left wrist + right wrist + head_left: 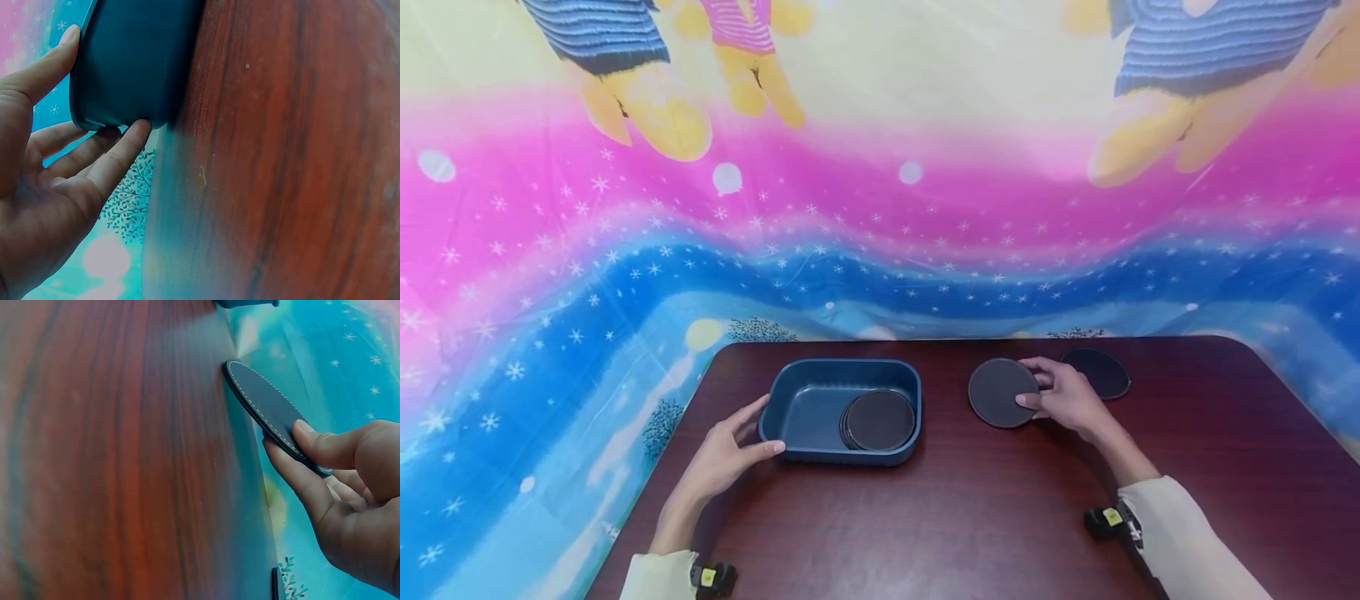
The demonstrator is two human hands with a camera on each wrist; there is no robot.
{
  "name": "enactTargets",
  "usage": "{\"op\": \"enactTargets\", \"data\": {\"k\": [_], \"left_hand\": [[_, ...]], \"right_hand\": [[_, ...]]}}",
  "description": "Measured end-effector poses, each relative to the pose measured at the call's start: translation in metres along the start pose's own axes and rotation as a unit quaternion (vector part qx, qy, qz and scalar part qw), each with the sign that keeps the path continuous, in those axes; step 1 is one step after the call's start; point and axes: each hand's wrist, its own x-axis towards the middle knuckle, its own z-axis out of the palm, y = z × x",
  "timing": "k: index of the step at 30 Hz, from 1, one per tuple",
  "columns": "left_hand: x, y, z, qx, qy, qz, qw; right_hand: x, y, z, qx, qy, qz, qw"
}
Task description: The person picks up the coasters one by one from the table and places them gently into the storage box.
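A dark blue rectangular container (pixel 815 456) stands toward the back left of the table, with several round dark coasters (pixel 882 421) stacked in its right end. My left hand (pixel 718 457) holds the container at its left end, thumb on the front rim and fingers against the end wall; the left wrist view shows this hand (pixel 69 181) too. Between thumb and fingers, my right hand (pixel 1066 398) pinches one round dark coaster (pixel 1000 393) above the table. Light stitching along its edge shows on this coaster (pixel 265 403) in the right wrist view.
Another dark round piece (pixel 1101 372) lies near the back edge, partly behind the right hand. The reddish-brown wooden table (pixel 880 525) ends against a patterned cloth backdrop (pixel 880 250) in pink and blue.
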Motion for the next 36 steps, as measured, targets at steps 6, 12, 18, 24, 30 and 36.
{"op": "enactTargets", "data": {"k": [6, 12, 18, 24, 30, 36], "left_hand": [[-0.001, 0.003, -0.001, -0.006, -0.002, 0.001, 1.0], [-0.001, 0.003, 0.001, -0.005, -0.002, 0.0, 1.0], [-0.001, 0.004, 0.0, -0.004, -0.003, 0.002, 1.0], [-0.003, 0.005, -0.001, -0.001, 0.0, -0.004, 1.0], [-0.002, 0.006, -0.001, 0.0, 0.001, -0.012, 0.9999], [-0.001, 0.007, 0.0, -0.004, -0.003, -0.019, 0.9998]], "right_hand": [[-0.009, 0.003, -0.001, 0.047, -0.025, -0.002, 0.999], [-0.015, 0.001, -0.004, 0.083, -0.03, 0.003, 0.996], [-0.017, -0.003, -0.006, 0.097, -0.025, 0.02, 0.995], [-0.021, -0.009, -0.007, 0.115, -0.03, 0.025, 0.993], [-0.023, -0.012, -0.007, 0.131, -0.03, 0.036, 0.99], [-0.025, -0.012, -0.007, 0.132, -0.029, 0.035, 0.99]]}}
